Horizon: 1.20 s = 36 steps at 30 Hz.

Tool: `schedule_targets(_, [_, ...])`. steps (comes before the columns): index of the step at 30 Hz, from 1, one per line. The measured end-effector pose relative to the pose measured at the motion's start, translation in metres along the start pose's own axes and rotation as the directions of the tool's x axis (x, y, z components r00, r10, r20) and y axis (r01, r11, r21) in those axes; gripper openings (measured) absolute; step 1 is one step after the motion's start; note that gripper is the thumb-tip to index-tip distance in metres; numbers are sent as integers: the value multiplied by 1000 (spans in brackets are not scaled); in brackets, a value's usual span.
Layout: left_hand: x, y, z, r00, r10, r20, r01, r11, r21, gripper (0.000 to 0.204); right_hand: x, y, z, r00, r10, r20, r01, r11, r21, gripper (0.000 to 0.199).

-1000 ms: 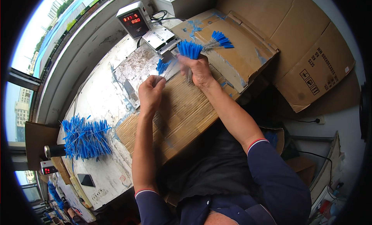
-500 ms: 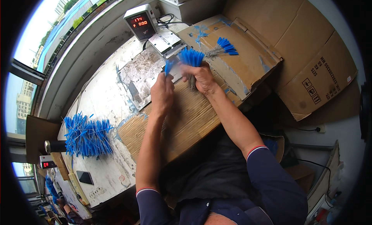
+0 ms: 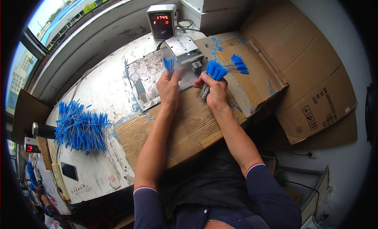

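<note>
While left hand (image 3: pixel 168 89) holds wires (image 3: pixel 168 64), right hand (image 3: pixel 217 93) clasps more; all blue-ended.

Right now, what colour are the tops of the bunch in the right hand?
The tops are bright blue, showing best in the head view.

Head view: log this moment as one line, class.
left hand: holds small blue-tipped bunch; right hand: holds larger bunch; blue pile: on table
</note>
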<state>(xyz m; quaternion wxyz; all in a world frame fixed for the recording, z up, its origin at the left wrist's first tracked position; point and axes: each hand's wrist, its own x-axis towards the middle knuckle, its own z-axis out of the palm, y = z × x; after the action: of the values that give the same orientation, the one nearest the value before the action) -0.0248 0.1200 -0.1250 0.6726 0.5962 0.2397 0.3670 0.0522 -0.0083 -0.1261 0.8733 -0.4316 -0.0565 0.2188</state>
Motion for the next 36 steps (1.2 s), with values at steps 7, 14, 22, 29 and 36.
schedule_targets(7, [3, -4, -14, 989, 59, 132, -67, 996, 59, 20, -2, -3, 3, 987, -22, 161, 72, 947, -312, 12])
schedule_targets(14, [-3, -2, -10, 960, 94, 264, -76, 994, -80, 22, -15, -10, 12, 960, 1, 281, 100, 934, -344, 21])
schedule_targets(22, [4, 0, -10, 973, 173, -156, -161, 983, 82, 32, 5, -22, -3, 986, 91, 140, -15, 883, -469, 21])
schedule_targets(29, [15, -19, -18, 944, 176, -278, -161, 984, 77, 30, 24, -6, 8, 998, -21, 57, 52, 783, -620, 20])
schedule_targets(36, [9, -15, -14, 904, 337, -263, -269, 927, 262, 26, 29, 0, 12, 996, -87, 25, 83, 767, -636, 20])
